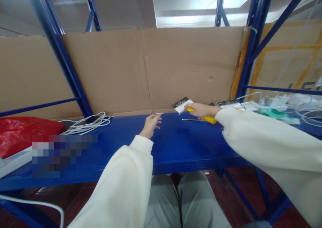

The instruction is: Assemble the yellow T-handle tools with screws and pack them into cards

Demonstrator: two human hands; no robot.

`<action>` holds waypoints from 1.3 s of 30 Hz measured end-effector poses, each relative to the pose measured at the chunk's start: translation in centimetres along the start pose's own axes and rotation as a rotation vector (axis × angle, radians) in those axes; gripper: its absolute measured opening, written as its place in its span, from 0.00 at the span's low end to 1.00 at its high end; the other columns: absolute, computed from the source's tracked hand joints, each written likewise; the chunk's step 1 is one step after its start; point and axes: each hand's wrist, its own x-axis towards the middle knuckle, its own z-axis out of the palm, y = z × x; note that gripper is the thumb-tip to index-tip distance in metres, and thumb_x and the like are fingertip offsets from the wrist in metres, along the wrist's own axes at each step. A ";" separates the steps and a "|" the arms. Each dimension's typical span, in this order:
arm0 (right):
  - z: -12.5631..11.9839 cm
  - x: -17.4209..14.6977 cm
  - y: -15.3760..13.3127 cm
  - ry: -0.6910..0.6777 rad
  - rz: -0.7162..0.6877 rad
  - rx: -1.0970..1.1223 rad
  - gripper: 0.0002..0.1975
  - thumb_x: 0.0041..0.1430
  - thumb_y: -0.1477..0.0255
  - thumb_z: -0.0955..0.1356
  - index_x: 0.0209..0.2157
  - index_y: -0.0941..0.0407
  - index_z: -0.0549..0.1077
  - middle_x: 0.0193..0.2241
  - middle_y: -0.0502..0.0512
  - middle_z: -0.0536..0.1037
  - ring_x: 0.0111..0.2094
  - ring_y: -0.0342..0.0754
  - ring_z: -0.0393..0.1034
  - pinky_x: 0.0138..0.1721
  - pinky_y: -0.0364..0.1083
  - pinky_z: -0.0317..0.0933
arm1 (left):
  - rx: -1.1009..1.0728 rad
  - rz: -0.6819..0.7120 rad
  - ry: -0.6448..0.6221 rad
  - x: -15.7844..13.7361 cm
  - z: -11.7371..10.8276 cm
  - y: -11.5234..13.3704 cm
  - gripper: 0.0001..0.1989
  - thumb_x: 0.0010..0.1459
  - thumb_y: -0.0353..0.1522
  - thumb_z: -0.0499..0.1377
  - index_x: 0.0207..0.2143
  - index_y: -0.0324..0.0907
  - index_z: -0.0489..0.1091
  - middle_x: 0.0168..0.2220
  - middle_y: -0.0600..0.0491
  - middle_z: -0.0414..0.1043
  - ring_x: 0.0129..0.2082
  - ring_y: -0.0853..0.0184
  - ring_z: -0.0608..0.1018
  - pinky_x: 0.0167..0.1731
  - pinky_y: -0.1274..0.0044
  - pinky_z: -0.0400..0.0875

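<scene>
My left hand [150,125] is over the blue shelf board [164,147], its fingers loosely curled. At its thumb and index fingertips is a thin pale sliver, too small to name. My right hand [202,110] is closed around a long yellow object [211,120], which shows on both sides of the fingers; its kind is unclear. A black-and-white printed card [183,104] touches or sits just by the fingertips, tilted against the cardboard. Below this hand, a thin metal rod [192,120] lies on the board; its right end is hidden.
Cardboard [108,70] walls off the back between blue posts. At left are a coiled white cable [94,124], a red plastic bag [27,130] and a blurred-out patch. Another printed card [228,102], a green item [275,114] and white cables [310,112] lie at right.
</scene>
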 end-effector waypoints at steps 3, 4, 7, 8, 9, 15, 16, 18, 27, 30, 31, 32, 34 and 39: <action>-4.5 -0.4 2.6 0.234 0.115 -0.042 0.21 0.63 0.81 0.61 0.56 0.55 0.63 0.21 0.46 0.67 0.18 0.41 0.64 0.21 0.40 0.62 | 0.044 -0.020 -0.019 -0.3 0.1 0.3 0.04 0.60 0.26 0.57 0.36 0.34 0.71 0.38 0.45 0.77 0.25 0.74 0.74 0.16 0.84 0.61; -5.8 -0.5 3.6 0.330 0.159 -0.041 0.21 0.63 0.80 0.60 0.58 0.55 0.62 0.23 0.48 0.68 0.19 0.41 0.65 0.23 0.41 0.63 | 0.060 -0.025 -0.026 -0.4 0.1 0.4 0.04 0.59 0.24 0.57 0.37 0.34 0.71 0.39 0.45 0.77 0.25 0.74 0.74 0.16 0.84 0.61; -7.9 -0.9 7.4 0.520 0.265 -0.055 0.23 0.65 0.77 0.59 0.62 0.57 0.58 0.34 0.59 0.75 0.25 0.46 0.70 0.31 0.48 0.68 | 0.099 -0.033 -0.037 -0.4 0.1 0.3 0.08 0.58 0.21 0.54 0.38 0.34 0.71 0.40 0.44 0.77 0.25 0.74 0.74 0.16 0.84 0.61; -7.9 -1.0 8.9 0.549 0.300 -0.105 0.24 0.65 0.77 0.60 0.62 0.58 0.59 0.38 0.64 0.75 0.28 0.49 0.72 0.34 0.50 0.68 | 0.107 -0.033 -0.038 -0.3 0.1 0.2 0.10 0.57 0.19 0.52 0.38 0.34 0.71 0.40 0.44 0.77 0.25 0.74 0.74 0.17 0.84 0.61; -7.6 -1.0 10.3 0.531 0.342 -0.172 0.25 0.64 0.77 0.60 0.62 0.59 0.59 0.42 0.68 0.75 0.32 0.52 0.73 0.38 0.52 0.68 | 0.113 -0.031 -0.038 -0.2 0.0 0.0 0.12 0.57 0.18 0.51 0.39 0.34 0.71 0.41 0.44 0.77 0.25 0.74 0.74 0.17 0.84 0.61; -4.4 -0.4 15.8 0.217 0.488 -0.331 0.19 0.60 0.82 0.62 0.52 0.65 0.72 0.43 0.74 0.77 0.45 0.58 0.74 0.46 0.50 0.64 | 0.149 -0.016 -0.063 0.6 -0.1 -0.8 0.13 0.55 0.19 0.52 0.38 0.36 0.72 0.41 0.44 0.78 0.27 0.72 0.76 0.18 0.83 0.62; -4.2 -0.2 16.1 0.170 0.490 -0.364 0.18 0.59 0.82 0.62 0.50 0.65 0.73 0.44 0.74 0.77 0.46 0.58 0.73 0.46 0.49 0.63 | 0.155 -0.017 -0.068 0.7 -0.1 -0.8 0.12 0.55 0.19 0.52 0.38 0.36 0.71 0.41 0.44 0.78 0.27 0.72 0.76 0.18 0.84 0.63; -4.2 0.2 16.3 0.103 0.473 -0.437 0.19 0.58 0.83 0.62 0.49 0.64 0.74 0.47 0.74 0.76 0.49 0.59 0.72 0.48 0.49 0.62 | 0.165 -0.019 -0.080 0.7 -0.2 -0.8 0.12 0.56 0.19 0.52 0.37 0.36 0.71 0.41 0.44 0.77 0.28 0.72 0.76 0.19 0.84 0.62; -4.1 -0.7 16.8 0.122 0.424 -0.577 0.23 0.61 0.80 0.62 0.57 0.58 0.71 0.58 0.69 0.70 0.56 0.61 0.68 0.53 0.54 0.61 | 0.194 -0.010 -0.092 1.0 0.0 -1.1 0.08 0.56 0.23 0.56 0.38 0.36 0.72 0.43 0.43 0.78 0.32 0.70 0.77 0.17 0.86 0.61; -3.8 -0.9 16.2 0.239 0.387 -0.572 0.19 0.62 0.75 0.64 0.54 0.58 0.75 0.58 0.70 0.71 0.56 0.63 0.66 0.53 0.56 0.61 | 0.189 -0.010 -0.086 1.0 -0.1 -1.0 0.10 0.54 0.22 0.57 0.39 0.36 0.73 0.41 0.43 0.78 0.32 0.70 0.77 0.17 0.86 0.62; -3.6 -0.8 15.9 0.257 0.356 -0.559 0.17 0.63 0.74 0.64 0.52 0.58 0.76 0.56 0.71 0.72 0.56 0.64 0.67 0.53 0.56 0.61 | 0.186 -0.009 -0.084 0.9 -0.1 -0.9 0.11 0.53 0.22 0.57 0.39 0.36 0.73 0.40 0.43 0.78 0.31 0.70 0.77 0.18 0.86 0.63; -3.4 -0.8 15.6 0.249 0.322 -0.538 0.16 0.63 0.73 0.64 0.49 0.59 0.78 0.54 0.71 0.74 0.54 0.64 0.68 0.51 0.56 0.61 | 0.183 -0.008 -0.082 0.8 -0.1 -0.8 0.11 0.52 0.22 0.57 0.38 0.36 0.73 0.40 0.43 0.78 0.31 0.70 0.77 0.18 0.85 0.63; -2.7 -0.7 15.2 0.164 0.261 -0.473 0.12 0.61 0.72 0.66 0.40 0.59 0.80 0.45 0.70 0.79 0.48 0.63 0.72 0.48 0.54 0.63 | 0.179 -0.006 -0.083 0.6 -0.2 -0.6 0.11 0.51 0.22 0.57 0.37 0.36 0.74 0.40 0.44 0.78 0.31 0.69 0.77 0.18 0.84 0.63; -0.3 -0.7 15.0 0.061 0.193 -0.405 0.08 0.57 0.74 0.67 0.34 0.58 0.81 0.38 0.65 0.82 0.42 0.59 0.76 0.46 0.51 0.64 | 0.182 -0.008 -0.082 0.4 -0.2 -0.6 0.11 0.52 0.21 0.56 0.38 0.36 0.73 0.40 0.44 0.78 0.31 0.70 0.77 0.18 0.85 0.62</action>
